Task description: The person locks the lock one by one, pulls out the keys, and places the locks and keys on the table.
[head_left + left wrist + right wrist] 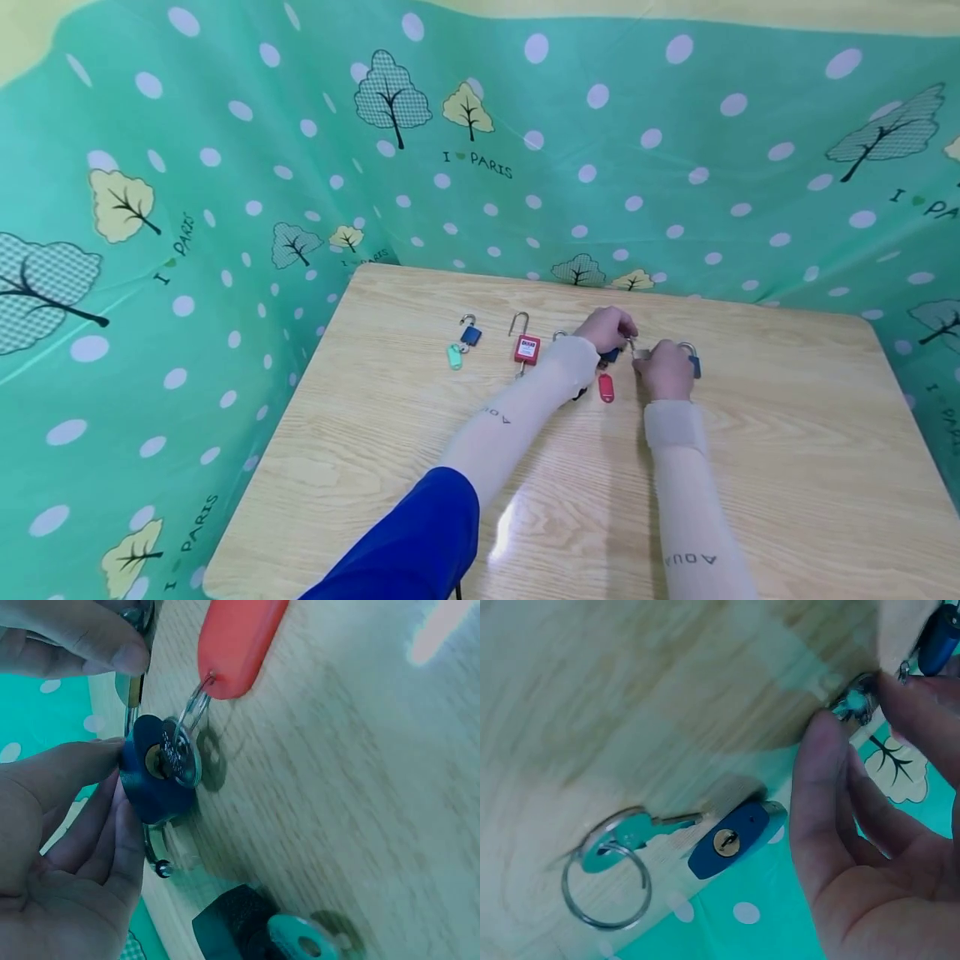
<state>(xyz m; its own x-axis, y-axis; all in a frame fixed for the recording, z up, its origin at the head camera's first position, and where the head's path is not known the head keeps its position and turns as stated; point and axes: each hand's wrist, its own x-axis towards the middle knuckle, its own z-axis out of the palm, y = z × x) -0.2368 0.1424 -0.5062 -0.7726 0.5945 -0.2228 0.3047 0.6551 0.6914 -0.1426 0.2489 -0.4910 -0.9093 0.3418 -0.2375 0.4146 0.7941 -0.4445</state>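
My left hand (606, 328) pinches a blue padlock (154, 772), thumb on one side and fingers on the other. A key (184, 761) stands in its keyhole, and a ring joins it to a red tag (241, 645). Just to the right, my right hand (666, 371) pinches a small silver metal piece (859, 701) between thumb and fingers. Its kind is partly hidden by the fingertips. Beside the right hand stands another blue padlock (731, 840), its shackle up. A loose key (622, 832) on a ring lies before its keyhole.
Left along the wooden table (360, 433) lie a red padlock (527, 350) with its shackle raised and a small blue padlock (471, 335) with a green tag (454, 357). A black padlock (232, 922) is partly behind my left forearm. A green patterned cloth (480, 217) hangs around the table.
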